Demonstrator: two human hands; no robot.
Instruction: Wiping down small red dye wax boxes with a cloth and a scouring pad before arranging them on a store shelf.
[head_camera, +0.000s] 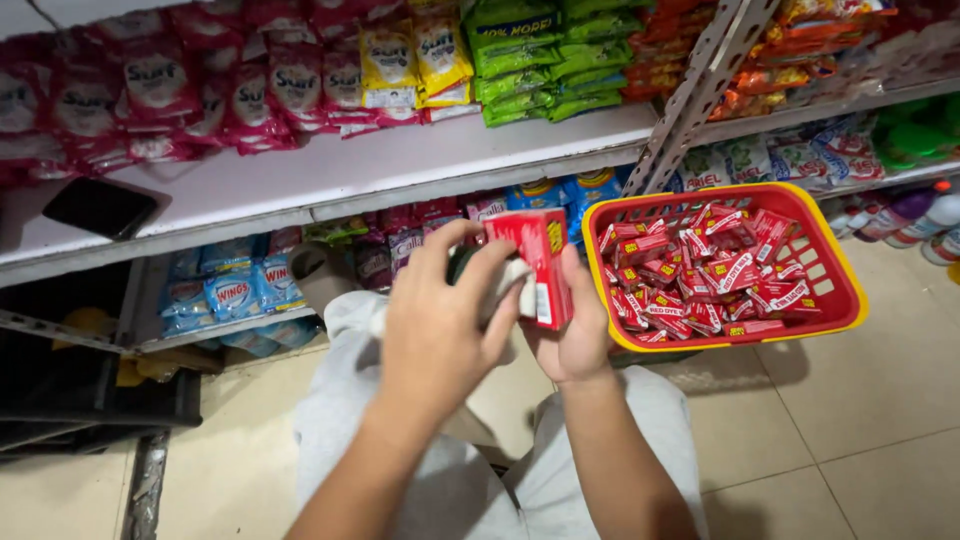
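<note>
Beside red basket (845, 290) of small red boxes (700, 275): both hands' grip closed on red carton (540, 262).

Both hands meet in front of a white shelf (330, 170) — the left hand (435, 330) grips a dark, rounded object with a pale cloth against it, while the right hand (572, 335) holds a small red box (540, 262) upright beside it. Just to the right sits a red basket (845, 300) with a yellow rim, full of matching small red boxes (700, 275). Red, yellow and green sachets (300, 80) lie on the shelf, with 1 black phone (100, 207) at its left — below, grey trousers (560, 480) over a tiled floor (860, 420).
</note>
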